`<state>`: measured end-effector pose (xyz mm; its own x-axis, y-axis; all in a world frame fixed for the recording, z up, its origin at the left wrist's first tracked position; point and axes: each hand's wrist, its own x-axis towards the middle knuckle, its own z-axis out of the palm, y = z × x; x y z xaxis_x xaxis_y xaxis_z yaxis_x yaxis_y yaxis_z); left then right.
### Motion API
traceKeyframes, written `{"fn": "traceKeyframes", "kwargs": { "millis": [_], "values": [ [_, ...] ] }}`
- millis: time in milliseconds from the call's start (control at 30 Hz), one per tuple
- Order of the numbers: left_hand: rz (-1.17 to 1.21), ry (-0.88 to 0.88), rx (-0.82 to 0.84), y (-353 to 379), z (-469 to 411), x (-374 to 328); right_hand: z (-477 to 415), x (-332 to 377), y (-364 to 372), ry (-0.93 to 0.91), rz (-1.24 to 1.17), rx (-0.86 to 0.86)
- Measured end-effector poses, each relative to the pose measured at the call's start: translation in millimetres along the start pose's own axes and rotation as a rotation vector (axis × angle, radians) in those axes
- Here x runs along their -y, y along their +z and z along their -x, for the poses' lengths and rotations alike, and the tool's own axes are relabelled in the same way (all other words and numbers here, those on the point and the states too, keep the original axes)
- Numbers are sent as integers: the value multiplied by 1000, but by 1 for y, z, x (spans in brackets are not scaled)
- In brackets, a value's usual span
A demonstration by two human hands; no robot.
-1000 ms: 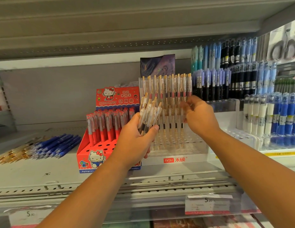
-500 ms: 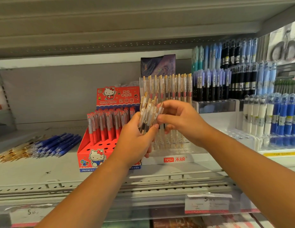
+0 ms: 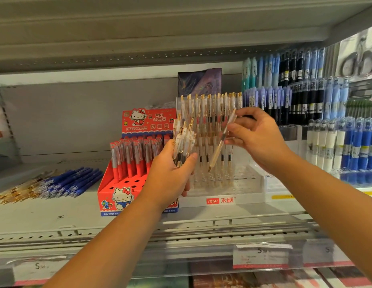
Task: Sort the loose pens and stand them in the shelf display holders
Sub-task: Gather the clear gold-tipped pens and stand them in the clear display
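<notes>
Up at the shelf (image 3: 46,217), the left hand (image 3: 170,173) has its fingers curled round a bundle of clear gold-clip pens (image 3: 184,140), held upright with the clip ends up, just in front of the left edge of the white display holder (image 3: 222,199). The right hand (image 3: 257,138) pinches a single clear pen (image 3: 221,142) between thumb and fingers near its upper half. That pen is tilted, clip end up toward the right and tip down toward the left, hanging over the holder's perforated tray without touching it. More pens of the same kind (image 3: 210,104) stand upright in the holder's back rows, while its front holes are bare.

Just left of the holder, and partly behind the left hand, sits a red Hello Kitty display box (image 3: 118,196) with red pens (image 3: 135,154) standing in its rear holes. Farther left, loose blue pens (image 3: 73,181) lie flat on the shelf beside a heap of loose gold-trimmed pens (image 3: 16,192). To the right, tiers of blue and black pens (image 3: 301,100) stand in further displays. A price label (image 3: 262,256) sits on the shelf's front rail.
</notes>
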<state>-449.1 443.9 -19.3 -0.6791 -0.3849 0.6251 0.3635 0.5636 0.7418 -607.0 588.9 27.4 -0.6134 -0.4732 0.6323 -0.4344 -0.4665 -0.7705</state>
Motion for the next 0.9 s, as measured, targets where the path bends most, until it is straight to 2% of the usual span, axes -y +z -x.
{"fn": "traceKeyframes", "kwargs": {
  "millis": [133, 300, 733, 900],
  "values": [
    [-41, 29, 14, 0, -2, 3, -3, -6, -14, -87, 147, -148],
    [-47, 37, 26, 1, -3, 4, -5, -13, -21, -166, 321, -169],
    [-18, 41, 32, 1, -2, 4, -9, -27, -25, 157, 495, -54],
    [-19, 25, 30, 1, -2, 3, -7, -28, -27, 185, 581, -62]
  ]
}}
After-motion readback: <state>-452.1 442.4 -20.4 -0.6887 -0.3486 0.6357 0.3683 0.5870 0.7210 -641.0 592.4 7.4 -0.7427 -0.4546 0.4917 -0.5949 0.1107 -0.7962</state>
